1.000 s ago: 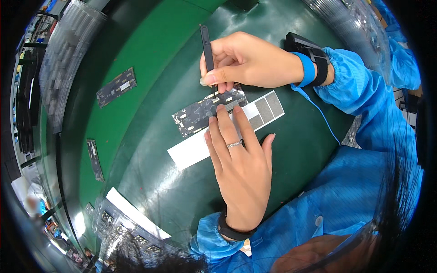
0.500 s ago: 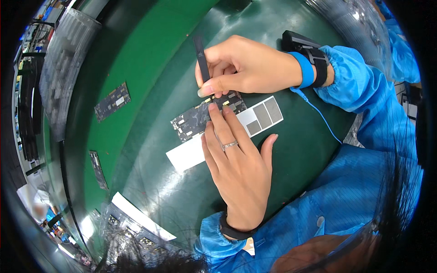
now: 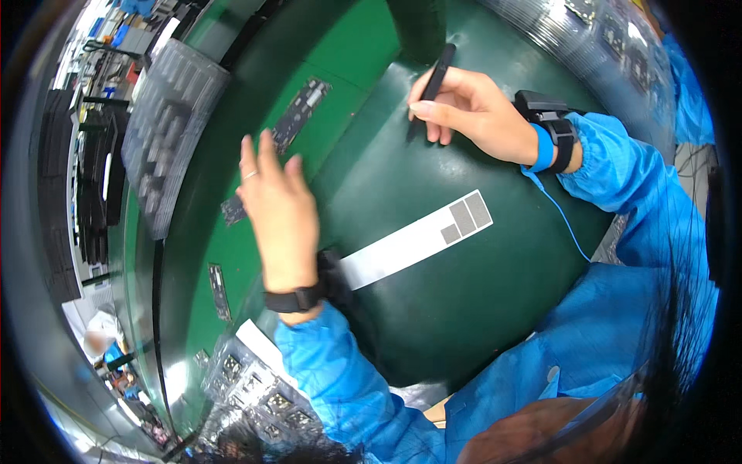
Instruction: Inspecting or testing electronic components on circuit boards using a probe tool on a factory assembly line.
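My left hand [image 3: 280, 213] is stretched over the bright green strip, fingers apart, slightly blurred. Its fingertips are beside the lower end of a dark circuit board [image 3: 303, 112]; whether they touch it I cannot tell. A second circuit board [image 3: 233, 209] is partly hidden behind this hand. Pinched in my right hand [image 3: 473, 112] is a slim black tool that looks like tweezers [image 3: 438, 76], held above the dark green mat [image 3: 433, 301]. On the mat between my hands lies a white strip of sheet [image 3: 402, 249] with grey rectangles at its right end.
Another narrow board [image 3: 219, 292] lies on the green strip at left. Clear plastic trays [image 3: 171, 131] stand at far left, with more trays [image 3: 587, 39] at upper right. A bagged tray of parts [image 3: 259, 387] sits at lower left. A blue cord [image 3: 560, 209] runs from my right wristband.
My left hand has left the mat and reached left over the green strip. The board that lay over the white strip now lies on the green strip. My right hand has drawn back rightward, still holding the tweezers.
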{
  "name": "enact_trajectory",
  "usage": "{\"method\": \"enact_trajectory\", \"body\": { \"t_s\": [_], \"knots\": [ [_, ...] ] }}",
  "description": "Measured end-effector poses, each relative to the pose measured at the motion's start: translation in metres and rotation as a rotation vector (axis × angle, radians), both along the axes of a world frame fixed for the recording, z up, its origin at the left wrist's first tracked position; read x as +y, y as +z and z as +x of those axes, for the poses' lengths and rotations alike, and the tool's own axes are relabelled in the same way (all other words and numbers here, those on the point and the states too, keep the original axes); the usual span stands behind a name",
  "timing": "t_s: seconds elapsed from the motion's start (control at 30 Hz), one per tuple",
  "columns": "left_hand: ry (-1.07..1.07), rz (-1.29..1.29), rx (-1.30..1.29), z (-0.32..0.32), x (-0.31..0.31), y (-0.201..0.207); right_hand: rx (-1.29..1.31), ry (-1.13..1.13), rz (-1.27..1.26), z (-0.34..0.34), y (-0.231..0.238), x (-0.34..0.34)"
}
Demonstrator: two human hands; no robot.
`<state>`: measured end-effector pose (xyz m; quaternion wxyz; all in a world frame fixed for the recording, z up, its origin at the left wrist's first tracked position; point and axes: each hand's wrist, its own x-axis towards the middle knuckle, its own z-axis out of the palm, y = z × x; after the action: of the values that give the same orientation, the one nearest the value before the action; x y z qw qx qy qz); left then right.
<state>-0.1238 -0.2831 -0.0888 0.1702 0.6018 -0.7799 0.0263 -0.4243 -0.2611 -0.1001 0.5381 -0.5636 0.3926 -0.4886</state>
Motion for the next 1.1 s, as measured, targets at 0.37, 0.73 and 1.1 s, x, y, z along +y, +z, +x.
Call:
{"method": "enact_trajectory", "body": {
  "t_s": [0.37,0.73,1.1],
  "knots": [
    [0.017,0.071,0.268,0.056,-0.002,0.027,0.096,0.369,0.222,0.002,0.016,0.021],
    [-0.272,0.133,0.120,-0.064,0.070,0.031,0.257,0.354,0.143,-0.007,0.010,0.051],
    [-0.250,0.445,0.049,-0.105,0.178,0.039,0.370,0.379,0.017,-0.010,0.008,0.050]
  ]
}}
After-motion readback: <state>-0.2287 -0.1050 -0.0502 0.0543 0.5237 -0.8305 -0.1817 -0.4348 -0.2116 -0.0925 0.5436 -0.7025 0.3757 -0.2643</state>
